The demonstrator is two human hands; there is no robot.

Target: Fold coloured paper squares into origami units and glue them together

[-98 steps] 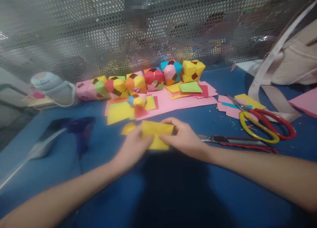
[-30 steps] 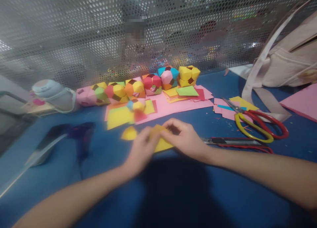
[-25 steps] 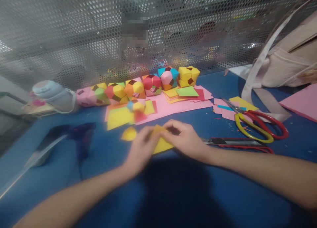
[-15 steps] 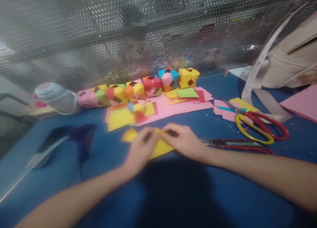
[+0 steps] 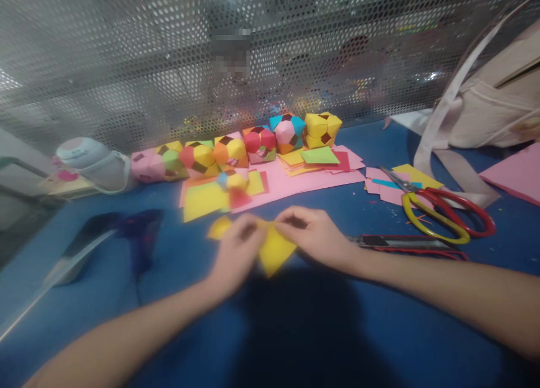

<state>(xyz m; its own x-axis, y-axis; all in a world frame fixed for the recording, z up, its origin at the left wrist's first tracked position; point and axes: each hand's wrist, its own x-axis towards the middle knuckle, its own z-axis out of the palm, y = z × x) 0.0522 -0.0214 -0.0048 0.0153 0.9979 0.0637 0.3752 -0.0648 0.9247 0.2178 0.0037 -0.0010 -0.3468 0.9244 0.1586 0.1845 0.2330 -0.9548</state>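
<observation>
Between my two hands is a piece of yellow paper (image 5: 276, 248), its lower part hanging to a point. My left hand (image 5: 240, 247) pinches the paper's left side, and my right hand (image 5: 310, 230) pinches its upper right side. Just beyond my left fingers lies a small folded yellow paper piece (image 5: 220, 228). Farther back are yellow paper sheets (image 5: 205, 201) and a small multicoloured folded paper piece (image 5: 234, 183), blurred. Right of my right hand lies a box cutter (image 5: 396, 242), its tip end partly behind my wrist.
Several folded paper balls (image 5: 259, 143) line the back by a perforated metal panel (image 5: 177, 90). Scissors (image 5: 447, 216) rest on paper scraps at right, near a cloth bag (image 5: 485, 115). At left are a blue glue gun (image 5: 139, 230), a dark phone-like slab (image 5: 86, 247) and a light-blue cup-like container (image 5: 95, 163).
The yellow paper has turned between my fingers, so a corner now points down toward me. Both hands stay nearly in place, and the view has shifted slightly.
</observation>
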